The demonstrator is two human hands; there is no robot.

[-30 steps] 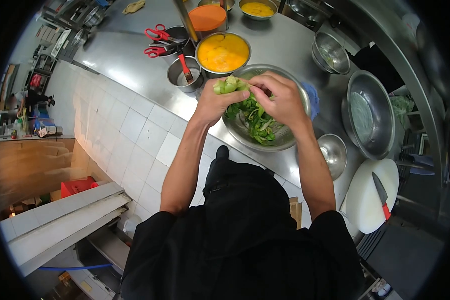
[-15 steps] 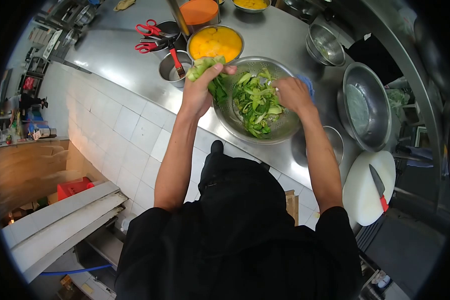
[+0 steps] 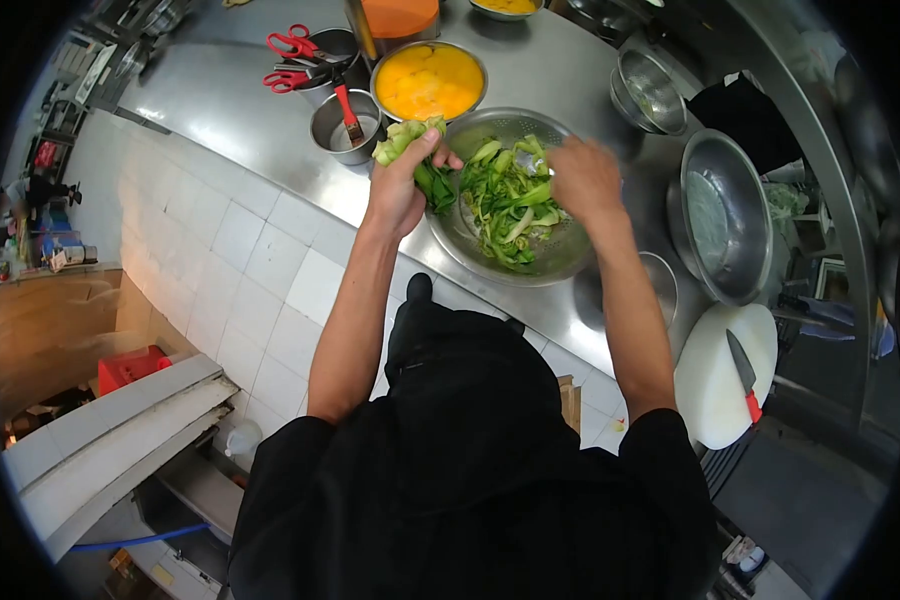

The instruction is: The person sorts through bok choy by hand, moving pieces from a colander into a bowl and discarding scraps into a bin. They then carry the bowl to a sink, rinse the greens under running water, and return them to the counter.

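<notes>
Your left hand [image 3: 398, 190] grip clamps pale-stemmed green bok choy head [image 3: 406, 140]; right hand [image 3: 582, 178] grip unclear over perforated steel colander [image 3: 470, 245]. Leaves soft, tear-prone: hold firm stem base.

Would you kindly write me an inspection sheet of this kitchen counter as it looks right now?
Surface: steel counter, bare towards the left, tiled front below.
Job's things: metal colander holding cut green leaves; bunch of greens beside its left rim.
Clutter: bowl of yellow liquid, red scissors, small pot, empty steel bowls, white board bearing a red-handled knife.
Grippers: left hand grips the bunch; right hand over the leaves, grip unclear.
Cables: nothing seen on the counter; blue hose near the floor.
Surroundings: red crate, shelving at left.
</notes>
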